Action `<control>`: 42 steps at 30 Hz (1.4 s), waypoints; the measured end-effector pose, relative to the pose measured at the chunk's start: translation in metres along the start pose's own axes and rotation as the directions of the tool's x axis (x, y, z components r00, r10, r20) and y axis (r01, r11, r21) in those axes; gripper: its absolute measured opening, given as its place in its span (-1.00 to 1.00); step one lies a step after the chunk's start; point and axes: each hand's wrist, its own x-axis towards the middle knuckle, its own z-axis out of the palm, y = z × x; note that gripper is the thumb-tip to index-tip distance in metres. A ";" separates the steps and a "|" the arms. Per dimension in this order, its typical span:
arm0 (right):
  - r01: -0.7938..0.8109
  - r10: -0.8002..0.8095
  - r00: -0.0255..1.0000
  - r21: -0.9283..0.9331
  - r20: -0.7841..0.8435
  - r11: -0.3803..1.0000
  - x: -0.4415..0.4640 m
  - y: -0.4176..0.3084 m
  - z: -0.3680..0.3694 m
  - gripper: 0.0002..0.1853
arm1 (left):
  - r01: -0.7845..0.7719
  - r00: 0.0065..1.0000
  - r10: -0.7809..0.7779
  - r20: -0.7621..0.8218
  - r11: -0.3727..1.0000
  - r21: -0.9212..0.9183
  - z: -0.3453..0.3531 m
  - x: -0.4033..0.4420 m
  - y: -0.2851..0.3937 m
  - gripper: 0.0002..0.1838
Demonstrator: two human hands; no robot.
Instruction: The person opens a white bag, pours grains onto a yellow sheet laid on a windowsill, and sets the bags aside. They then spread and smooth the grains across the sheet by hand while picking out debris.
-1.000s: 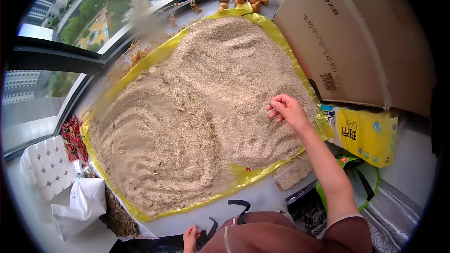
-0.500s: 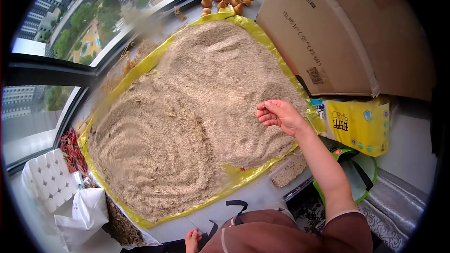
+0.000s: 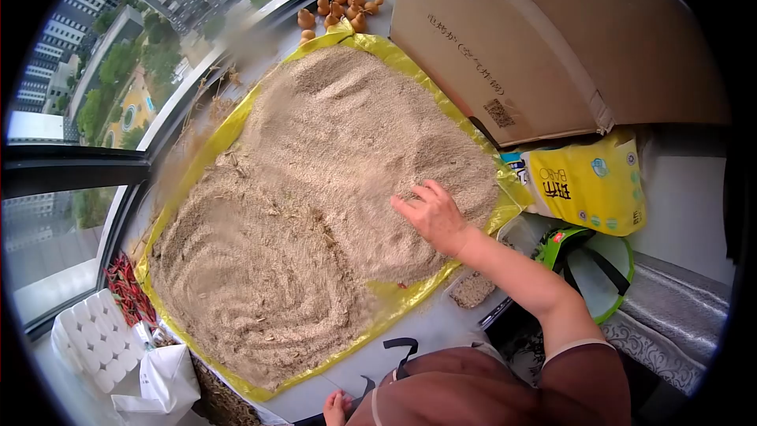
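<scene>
A wide heap of pale tan grain is spread over a yellow plastic sheet. My right hand is palm down at the heap's right side, fingers apart, fingertips at or just over the grain; whether they touch I cannot tell. No object shows in it. Dry straw-like chaff runs in a darker strip down the heap's middle, and curved furrows mark the left part. At the bottom edge my left hand is beside my body, fingers curled; its palm is hidden.
A big cardboard box stands at back right, above a yellow packet and a green-rimmed bag. Below the sheet's right edge lies a clear tray of grain. Small gourds, red chillies and a white bag line the window side.
My right hand has moved left and slightly down, turning palm down with its fingers spreading from a loose curl. The whole view has shifted slightly; my left hand stays low.
</scene>
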 end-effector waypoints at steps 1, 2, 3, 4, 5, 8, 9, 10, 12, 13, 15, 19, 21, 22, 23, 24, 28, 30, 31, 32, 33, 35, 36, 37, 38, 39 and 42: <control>0.030 -0.029 0.999 0.034 -0.044 0.999 0.002 -0.005 -0.001 -0.66 | 0.020 1.000 -0.020 0.000 1.000 -0.013 -0.003 -0.004 0.001 -0.77; 0.063 -0.058 0.994 0.065 -0.088 0.996 0.004 -0.009 -0.001 -0.68 | 0.039 0.999 -0.038 0.001 0.999 -0.026 -0.004 -0.007 0.006 -0.77; 0.072 -0.070 0.997 0.049 -0.027 0.996 0.005 -0.009 -0.002 -0.70 | 0.009 1.000 -0.008 0.020 0.999 -0.032 -0.006 -0.003 0.001 -0.78; 0.080 -0.081 0.996 0.032 0.032 0.996 0.006 -0.009 -0.004 -0.72 | -0.023 0.999 0.025 0.041 0.999 -0.039 -0.010 0.005 -0.011 -0.78; 0.029 -0.028 0.996 -0.011 0.090 1.000 0.004 -0.006 -0.002 -0.75 | -0.057 0.996 0.059 0.062 0.997 -0.047 -0.014 0.012 -0.022 -0.78; -0.046 0.051 0.995 -0.063 0.091 0.997 0.017 -0.008 -0.010 -0.81 | 0.025 0.998 -0.009 0.070 0.973 -0.230 -0.018 0.023 -0.029 -0.79; -0.025 0.025 1.000 -0.011 -0.005 1.000 0.022 -0.025 -0.025 -0.82 | 0.034 0.998 -0.024 0.052 0.977 -0.211 -0.019 0.017 -0.034 -0.79; 0.006 -0.005 0.997 0.015 -0.082 1.000 0.027 -0.031 -0.027 -0.82 | 0.039 0.999 -0.032 0.037 0.981 -0.190 -0.019 0.015 -0.033 -0.79; 0.081 -0.072 0.975 0.032 -0.209 0.996 0.034 -0.032 -0.017 -0.81 | 0.058 0.998 -0.058 0.001 0.988 -0.143 -0.014 0.018 -0.027 -0.79; 0.122 -0.113 0.959 0.019 -0.260 0.992 0.030 -0.023 -0.002 -0.80 | 0.079 0.996 -0.082 -0.024 0.990 -0.117 -0.011 0.021 -0.025 -0.79; -0.019 0.019 1.000 0.003 -0.014 1.000 0.021 -0.005 0.021 -0.79 | 0.082 0.994 -0.089 -0.056 0.989 -0.121 -0.007 0.033 -0.015 -0.78; -0.036 0.060 0.991 0.196 -0.122 0.980 0.033 -0.027 0.006 -0.82 | 0.010 1.000 -0.012 -0.009 0.987 -0.158 -0.010 0.005 0.000 -0.78; -0.105 0.106 0.994 0.162 0.000 0.981 0.026 -0.001 0.050 -0.83 | -0.062 0.998 0.063 0.010 0.995 -0.078 -0.011 0.017 -0.008 -0.77; -0.045 0.045 0.999 0.098 -0.001 0.994 0.024 0.003 0.049 -0.82 | -0.079 0.996 0.084 0.034 0.989 -0.124 -0.014 0.028 -0.009 -0.77; -0.143 0.133 0.989 0.198 0.063 0.970 0.029 -0.002 0.030 -0.82 | -0.085 0.994 0.095 0.054 0.982 -0.171 -0.020 0.035 -0.011 -0.77; -0.243 0.206 0.967 0.296 0.150 0.924 0.029 -0.008 0.010 -0.82 | -0.076 0.993 0.093 0.066 0.971 -0.225 -0.023 0.030 -0.023 -0.77; -0.599 0.409 0.768 0.778 0.493 0.189 0.024 -0.021 -0.077 -0.86 | 0.064 0.997 -0.071 -0.033 0.984 -0.164 0.020 -0.027 0.041 -0.74; -0.620 0.425 0.643 0.758 0.638 -0.199 0.011 -0.022 -0.116 -0.89 | 0.070 0.996 -0.078 -0.042 0.984 -0.162 0.026 -0.023 0.042 -0.75; -0.624 0.439 0.601 0.735 0.668 -0.265 -0.003 -0.018 -0.125 -0.89 | 0.062 0.997 -0.070 -0.046 0.985 -0.159 0.026 -0.026 0.041 -0.75; -0.599 0.463 0.607 0.755 0.646 -0.267 -0.015 -0.025 -0.133 -0.88 | 0.043 0.998 -0.051 -0.042 0.987 -0.156 0.028 -0.022 0.041 -0.76; -0.573 0.488 0.614 0.775 0.621 -0.265 -0.028 -0.037 -0.140 -0.86 | 0.037 0.998 -0.044 -0.044 0.987 -0.159 0.030 -0.017 0.040 -0.76; -0.572 0.515 0.647 0.804 0.562 -0.159 -0.058 -0.067 -0.137 -0.83 | 0.026 0.998 -0.034 -0.050 0.987 -0.160 0.029 -0.012 0.038 -0.77; -0.630 0.475 0.668 0.775 0.573 -0.050 -0.077 -0.081 -0.134 -0.83 | 0.006 0.999 -0.014 -0.046 0.985 -0.173 0.029 -0.009 0.041 -0.78; -0.674 0.437 0.681 0.736 0.587 0.062 -0.098 -0.095 -0.130 -0.84 | -0.011 0.999 0.003 -0.041 0.983 -0.184 0.028 -0.009 0.043 -0.79; -0.694 0.421 0.706 0.672 0.569 0.257 -0.120 -0.105 -0.126 -0.85 | -0.025 0.999 0.019 -0.035 0.981 -0.194 0.026 -0.009 0.044 -0.79; -0.682 0.400 0.731 0.583 0.553 0.441 -0.143 -0.111 -0.122 -0.86 | -0.035 0.999 0.030 -0.031 0.981 -0.190 0.025 -0.008 0.044 -0.80; -0.687 0.459 0.706 0.363 0.539 0.629 -0.222 -0.109 -0.114 -0.88 | -0.043 0.999 0.038 -0.026 0.982 -0.182 0.019 -0.007 0.039 -0.81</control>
